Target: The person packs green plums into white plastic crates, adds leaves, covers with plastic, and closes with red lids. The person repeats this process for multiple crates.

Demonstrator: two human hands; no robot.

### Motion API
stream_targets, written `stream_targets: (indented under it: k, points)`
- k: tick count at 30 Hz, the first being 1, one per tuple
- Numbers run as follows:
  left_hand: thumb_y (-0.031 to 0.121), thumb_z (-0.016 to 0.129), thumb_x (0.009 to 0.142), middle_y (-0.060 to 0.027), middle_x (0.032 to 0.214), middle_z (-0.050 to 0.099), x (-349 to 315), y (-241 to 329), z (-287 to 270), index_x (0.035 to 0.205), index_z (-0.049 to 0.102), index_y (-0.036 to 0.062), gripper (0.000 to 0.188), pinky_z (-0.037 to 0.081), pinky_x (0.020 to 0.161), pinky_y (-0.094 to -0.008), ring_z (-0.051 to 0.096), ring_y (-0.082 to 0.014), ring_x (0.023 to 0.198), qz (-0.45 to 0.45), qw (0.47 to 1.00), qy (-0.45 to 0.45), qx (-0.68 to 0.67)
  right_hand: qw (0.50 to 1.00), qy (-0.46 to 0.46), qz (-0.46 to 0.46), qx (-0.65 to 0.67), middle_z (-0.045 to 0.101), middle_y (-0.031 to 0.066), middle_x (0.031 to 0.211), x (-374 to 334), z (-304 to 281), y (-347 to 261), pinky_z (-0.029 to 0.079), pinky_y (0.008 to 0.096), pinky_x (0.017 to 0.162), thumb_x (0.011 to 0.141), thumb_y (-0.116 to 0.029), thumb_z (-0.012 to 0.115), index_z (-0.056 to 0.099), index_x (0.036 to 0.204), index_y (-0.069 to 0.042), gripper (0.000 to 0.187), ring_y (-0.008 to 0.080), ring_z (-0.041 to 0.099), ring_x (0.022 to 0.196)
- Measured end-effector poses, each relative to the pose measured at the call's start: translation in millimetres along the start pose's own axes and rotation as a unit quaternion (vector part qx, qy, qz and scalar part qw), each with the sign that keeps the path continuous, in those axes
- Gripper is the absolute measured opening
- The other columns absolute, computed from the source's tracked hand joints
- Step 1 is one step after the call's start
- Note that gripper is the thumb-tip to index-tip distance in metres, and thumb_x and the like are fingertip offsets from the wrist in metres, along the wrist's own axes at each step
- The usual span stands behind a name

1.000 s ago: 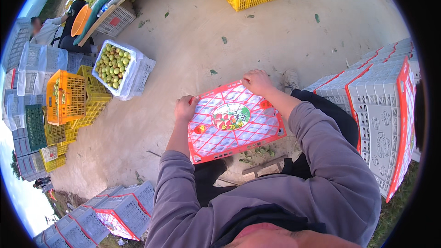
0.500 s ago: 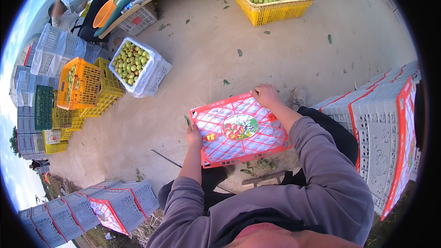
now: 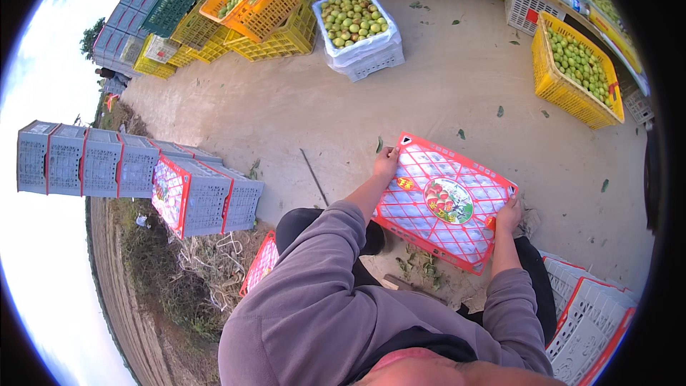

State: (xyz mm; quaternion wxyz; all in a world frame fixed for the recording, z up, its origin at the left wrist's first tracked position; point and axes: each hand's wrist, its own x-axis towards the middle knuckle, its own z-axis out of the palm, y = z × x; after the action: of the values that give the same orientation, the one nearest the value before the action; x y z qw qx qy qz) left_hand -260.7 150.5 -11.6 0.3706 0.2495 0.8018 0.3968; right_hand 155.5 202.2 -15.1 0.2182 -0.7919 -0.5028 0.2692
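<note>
In front of me is a crate with a red lattice lid (image 3: 414, 209), white wrapping showing through the lattice and an oval fruit label in the middle. Its long sides slant down to the right. My left hand (image 3: 386, 163) is closed on the left edge near the far corner. On the opposite edge, just below the right-hand corner, my right hand (image 3: 509, 216) grips the rim. The crate's sides and whatever supports it from below are hidden.
Grey crates with red lids (image 3: 207, 196) are stacked at left, more grey crates (image 3: 589, 322) at lower right. Ahead stand a lined crate of round green fruit (image 3: 364, 64), an orange crate (image 3: 268, 11) and a yellow crate of fruit (image 3: 568, 93). A thin dark rod (image 3: 312, 175) lies on the ground.
My view has swung left. The crate has turned clockwise in view, and my right hand has shifted from the far edge to the right edge. My left hand still grips the left edge.
</note>
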Motion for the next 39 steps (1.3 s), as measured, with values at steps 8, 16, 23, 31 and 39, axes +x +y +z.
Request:
stream_targets:
  k: [8, 16, 23, 31, 39]
  points:
    - [0.045, 0.052, 0.103, -0.0256, 0.108, 0.070, -61.2, -14.5, -27.0, 0.114, 0.063, 0.0005, 0.047, 0.053, 0.089, -0.0463, 0.068, -0.0408, 0.101, -0.035, 0.988, 0.027, 0.147, 0.999, 0.014, -0.049, 0.000, 0.066, 0.0287, 0.117, 28.0, 11.3, 28.8, 0.046, 0.0523, 0.094, 0.107, -0.042, 0.038, 0.066, 0.119, 0.003, 0.054, 0.0475, 0.060, 0.111]
    - [0.049, 0.050, 0.102, -0.0251, 0.102, 0.070, -64.4, -23.4, -32.8, 0.108, 0.062, 0.0034, 0.047, 0.052, 0.086, -0.0506, 0.067, -0.0440, 0.100, -0.048, 0.995, 0.017, 0.091, 0.999, 0.005, -0.037, -0.006, 0.069, 0.0271, 0.117, 29.6, -3.0, 13.8, 0.048, 0.0496, 0.094, 0.106, -0.041, 0.041, 0.067, 0.123, 0.003, 0.055, 0.0457, 0.064, 0.109]
    - [0.048, 0.045, 0.105, -0.0268, 0.101, 0.069, -64.3, -20.2, -44.4, 0.108, 0.060, 0.0033, 0.047, 0.051, 0.083, -0.0538, 0.066, -0.0468, 0.097, -0.040, 0.994, 0.037, 0.094, 0.999, 0.002, -0.047, -0.012, 0.069, 0.0285, 0.108, 12.0, -15.1, -12.4, 0.048, 0.0516, 0.087, 0.106, -0.044, 0.041, 0.069, 0.117, 0.001, 0.055, 0.0471, 0.064, 0.102]
    - [0.049, 0.038, 0.106, -0.0275, 0.104, 0.068, -83.1, -2.0, -19.4, 0.111, 0.055, 0.0055, 0.047, 0.050, 0.085, -0.0571, 0.064, -0.0487, 0.102, -0.073, 0.984, 0.049, 0.154, 0.993, 0.023, -0.112, -0.012, 0.070, 0.0261, 0.104, 32.7, 1.1, 8.5, 0.048, 0.0519, 0.085, 0.107, -0.044, 0.040, 0.069, 0.111, 0.002, 0.055, 0.0461, 0.064, 0.099]
    - [0.044, 0.042, 0.106, -0.0274, 0.104, 0.068, -63.3, -19.4, -54.0, 0.108, 0.060, 0.0016, 0.046, 0.050, 0.085, -0.0539, 0.064, -0.0475, 0.099, -0.022, 0.989, 0.109, 0.100, 0.992, 0.021, -0.122, -0.026, 0.069, 0.0261, 0.100, -1.5, -22.1, -58.1, 0.049, 0.0522, 0.081, 0.107, -0.041, 0.042, 0.069, 0.105, 0.002, 0.051, 0.0464, 0.064, 0.095]
